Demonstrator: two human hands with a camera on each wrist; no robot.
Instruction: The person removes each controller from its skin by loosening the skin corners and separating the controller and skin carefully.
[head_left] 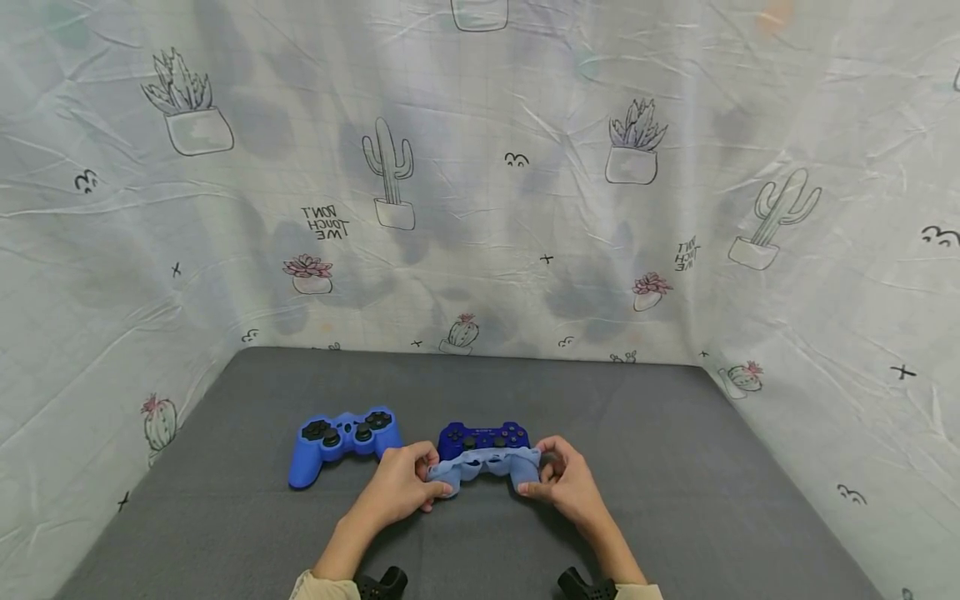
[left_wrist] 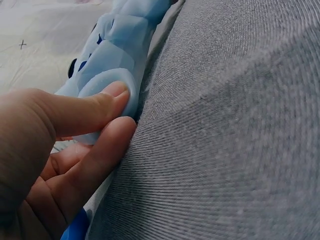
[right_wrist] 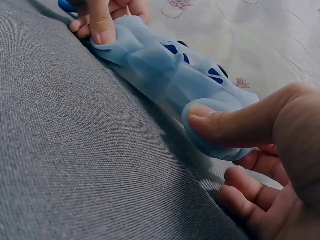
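A light blue silicone controller cover [head_left: 486, 460] lies crumpled over the near side of a dark blue game controller [head_left: 471, 437] on the table. The controller's buttons and sticks at the far side show, while its grips are hidden under the cover. My left hand [head_left: 397, 483] pinches the cover's left end between thumb and fingers. At the opposite end my right hand [head_left: 568, 485] grips the cover, thumb on the near side. In the right wrist view, dark blue patches of the controller [right_wrist: 215, 79] show through holes in the cover.
A brighter blue game controller [head_left: 348, 437] with black buttons lies to the left, close to my left hand. Grey cloth covers the table [head_left: 675, 500]. A pale curtain [head_left: 480, 167] printed with cacti encloses the back and sides.
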